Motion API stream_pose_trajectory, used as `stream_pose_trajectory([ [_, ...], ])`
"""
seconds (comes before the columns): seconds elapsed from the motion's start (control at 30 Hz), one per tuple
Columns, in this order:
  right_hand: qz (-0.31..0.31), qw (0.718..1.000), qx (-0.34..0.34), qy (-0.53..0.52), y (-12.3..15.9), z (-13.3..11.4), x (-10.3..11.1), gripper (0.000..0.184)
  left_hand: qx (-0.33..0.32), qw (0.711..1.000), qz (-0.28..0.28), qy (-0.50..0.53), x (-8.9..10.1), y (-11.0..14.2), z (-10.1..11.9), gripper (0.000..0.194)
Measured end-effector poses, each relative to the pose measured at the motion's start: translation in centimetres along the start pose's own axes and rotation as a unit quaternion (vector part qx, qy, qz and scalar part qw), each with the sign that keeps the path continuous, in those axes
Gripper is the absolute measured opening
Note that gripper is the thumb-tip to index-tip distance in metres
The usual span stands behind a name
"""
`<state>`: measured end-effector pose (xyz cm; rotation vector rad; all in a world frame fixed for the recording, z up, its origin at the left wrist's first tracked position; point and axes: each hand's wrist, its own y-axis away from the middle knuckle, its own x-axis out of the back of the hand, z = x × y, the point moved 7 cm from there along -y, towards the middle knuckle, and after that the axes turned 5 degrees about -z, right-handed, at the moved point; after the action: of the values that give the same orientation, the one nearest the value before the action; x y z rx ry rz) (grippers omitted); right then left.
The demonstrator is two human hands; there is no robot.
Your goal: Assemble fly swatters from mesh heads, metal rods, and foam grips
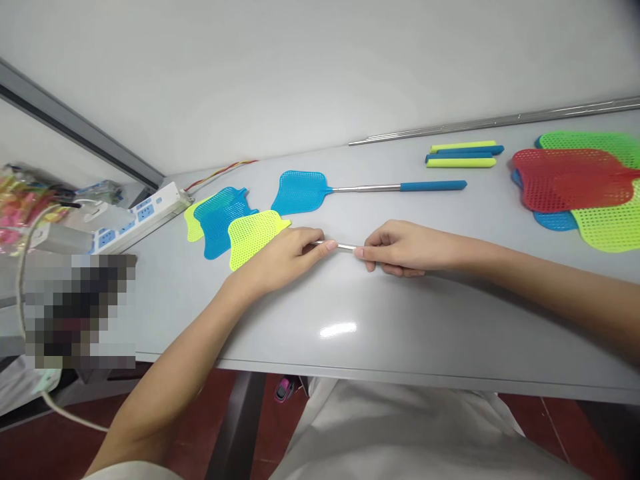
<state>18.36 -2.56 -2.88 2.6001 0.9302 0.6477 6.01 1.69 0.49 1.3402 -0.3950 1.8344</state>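
Observation:
A thin metal rod (346, 247) spans the short gap between my hands, just over the grey table. My left hand (299, 253) pinches its left part between thumb and fingers. At the other end, my right hand (400, 245) is closed on the rod, thumb against fingertips. Beside my left hand lies a yellow fly swatter head (256, 233), partly covered by the hand. Further left, a blue swatter head (223, 220) overlaps another yellow one (193, 223). Behind my hands rests a whole blue fly swatter (303, 192) with a metal shaft and blue handle.
Several blue and yellow handles (463, 160) lie at the back right, near a row of metal rods (500, 123) along the wall. Red (570, 179), green, yellow and blue swatter heads are piled at right. A white power strip (145, 217) and a cable stand left.

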Motion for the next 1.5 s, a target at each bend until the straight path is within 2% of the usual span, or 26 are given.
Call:
stream_pose_trajectory([
  [0.8, 0.004, 1.0, 0.011, 0.017, 0.17, -0.16, 0.17, 0.034, -0.003, 1.0, -0.012, -0.017, -0.18, -0.11, -0.3, 0.035],
  [1.5, -0.002, 1.0, 0.004, 0.006, 0.11, -0.07, 0.17, 0.036, 0.006, 1.0, -0.007, -0.026, -0.2, -0.13, -0.46, 0.039],
])
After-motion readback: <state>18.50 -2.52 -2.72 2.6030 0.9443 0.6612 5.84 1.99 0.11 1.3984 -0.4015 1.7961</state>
